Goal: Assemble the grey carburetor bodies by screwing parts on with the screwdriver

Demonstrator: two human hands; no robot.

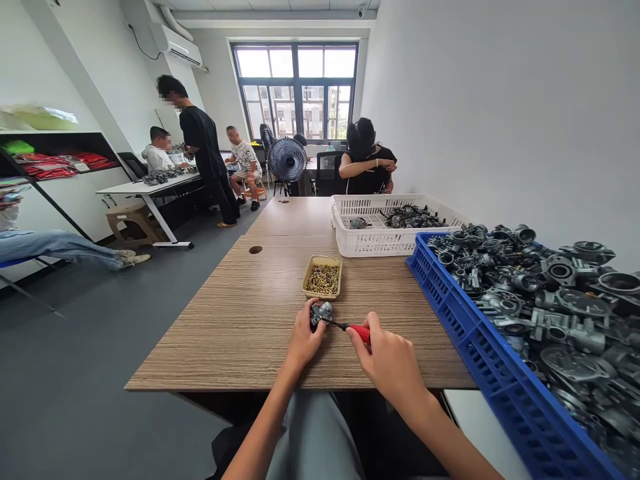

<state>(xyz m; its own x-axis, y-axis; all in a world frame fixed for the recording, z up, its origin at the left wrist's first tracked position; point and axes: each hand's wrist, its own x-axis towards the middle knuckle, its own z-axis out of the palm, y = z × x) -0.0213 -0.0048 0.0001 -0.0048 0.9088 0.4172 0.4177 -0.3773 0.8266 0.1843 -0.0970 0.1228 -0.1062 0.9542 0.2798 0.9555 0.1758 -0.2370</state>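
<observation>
My left hand [303,340] grips a small grey metal carburetor body [325,311] just above the table. My right hand [393,353] is closed around the red handle of a screwdriver [359,332]. The screwdriver's dark shaft points left, and its tip meets the carburetor body; the exact contact spot is too small to make out. Right behind the carburetor body sits a small beige tray [305,291] filled with brass-coloured jets or screws [323,279].
A blue crate [465,337] heaped with carburetor bodies [565,300] stands along the right. Behind it is a white basket [367,243] holding dark carburetor parts [413,217]. A person [367,160] sits at the table's far end, near a black fan [287,160].
</observation>
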